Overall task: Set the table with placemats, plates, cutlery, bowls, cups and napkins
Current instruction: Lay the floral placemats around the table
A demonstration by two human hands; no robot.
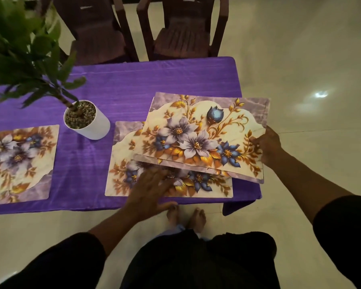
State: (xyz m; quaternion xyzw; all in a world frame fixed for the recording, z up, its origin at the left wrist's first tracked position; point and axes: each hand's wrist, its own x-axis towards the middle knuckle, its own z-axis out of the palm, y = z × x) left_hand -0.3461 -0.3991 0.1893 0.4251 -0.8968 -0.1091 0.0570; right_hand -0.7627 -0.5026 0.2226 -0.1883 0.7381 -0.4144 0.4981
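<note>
A purple tablecloth [133, 88] is covering the table. The placemats [204, 134] are showing cream centres, lilac and blue flowers, golden-orange leaves and marbled mauve corners. A white pot [92, 126] is holding speckled gravel under green leaves. The chairs [181, 32] are looking dark brown, perhaps maroon. Sleeves are showing black.

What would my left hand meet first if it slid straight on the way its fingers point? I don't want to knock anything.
Likely the near edge of the held placemats; the left hand lies on the flat placemat, fingers pointing up-right. Depth is unclear.
</note>
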